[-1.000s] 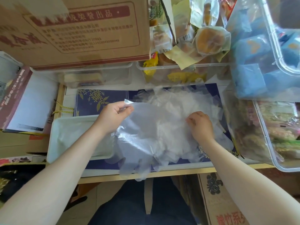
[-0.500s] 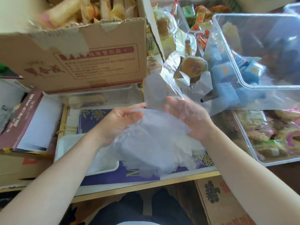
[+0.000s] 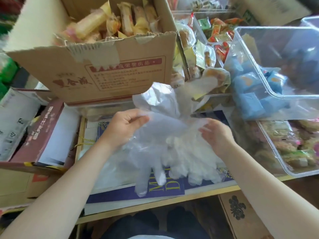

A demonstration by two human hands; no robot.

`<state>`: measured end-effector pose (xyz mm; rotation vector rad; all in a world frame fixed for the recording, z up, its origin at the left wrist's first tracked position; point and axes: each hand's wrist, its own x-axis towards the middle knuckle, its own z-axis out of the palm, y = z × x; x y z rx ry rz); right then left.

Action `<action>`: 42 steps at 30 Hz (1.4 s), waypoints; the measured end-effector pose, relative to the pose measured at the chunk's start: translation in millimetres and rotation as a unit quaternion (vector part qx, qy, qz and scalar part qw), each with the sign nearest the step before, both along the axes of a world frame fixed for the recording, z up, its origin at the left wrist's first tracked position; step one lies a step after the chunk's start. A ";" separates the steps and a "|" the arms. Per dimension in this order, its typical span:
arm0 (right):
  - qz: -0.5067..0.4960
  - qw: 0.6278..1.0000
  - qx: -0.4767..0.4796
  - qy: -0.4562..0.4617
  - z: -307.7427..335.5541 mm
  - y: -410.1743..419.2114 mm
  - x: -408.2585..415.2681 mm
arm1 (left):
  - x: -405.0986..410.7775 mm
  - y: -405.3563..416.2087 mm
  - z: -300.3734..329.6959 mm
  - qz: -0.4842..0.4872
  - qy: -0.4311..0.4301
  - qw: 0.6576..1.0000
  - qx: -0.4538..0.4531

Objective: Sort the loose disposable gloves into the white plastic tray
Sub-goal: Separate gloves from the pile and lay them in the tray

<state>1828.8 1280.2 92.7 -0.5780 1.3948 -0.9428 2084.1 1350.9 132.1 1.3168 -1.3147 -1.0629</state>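
The left hand pinches the upper edge of a bunch of clear disposable gloves between thumb and curled fingers. The right hand grips the same bunch from the other side, its fingers curled into the thin film. The two hands are apart, with the bunch stretched between them and lifted above the table; the cuffs flare upward above the hands, and the glove fingers hang down toward the person.

Taking the bunch as the landmark: the white plastic tray lies below and to its left, seen partly through the film, under the left forearm. Directly beneath the bunch is a dark blue printed sheet with gold lettering, lying on the wooden table. Behind the bunch, up and to the left, stands an open cardboard box filled with wrapped snacks. Up and to the right is a clear plastic bin holding blue packets, tilted over another clear bin of wrapped snacks at the right. Far left of the bunch lies a maroon box.
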 end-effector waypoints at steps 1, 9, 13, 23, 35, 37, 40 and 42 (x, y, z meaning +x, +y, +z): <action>-0.045 0.997 -0.034 0.051 3.8 -2.2 1.1 | 6.4 -1.4 1.6 -0.027 -0.041 0.999 -0.017; 0.397 0.720 -0.479 0.308 80.4 2.0 67.6 | 28.3 -3.9 17.5 -0.179 -0.235 0.955 -0.024; 0.456 0.691 -0.451 0.332 80.8 3.8 84.6 | 31.5 -0.2 25.0 -0.155 -0.241 0.958 -0.007; 0.128 0.824 -0.293 0.468 66.9 20.6 64.9 | 36.9 -7.1 4.9 0.253 -0.133 0.957 0.051; 0.212 0.882 -0.266 0.327 39.0 52.9 122.0 | -28.1 -3.2 -14.6 0.149 -0.037 0.988 0.022; 0.212 0.885 -0.279 0.306 37.0 53.9 122.7 | -31.3 0.2 -16.8 0.133 0.006 0.991 0.029; 0.220 0.880 -0.304 0.293 35.4 59.0 124.0 | -33.4 2.9 -19.7 0.116 0.071 0.990 0.043; 0.222 0.877 -0.318 0.284 33.2 62.8 124.8 | -33.2 3.9 -21.3 0.112 0.102 0.987 0.055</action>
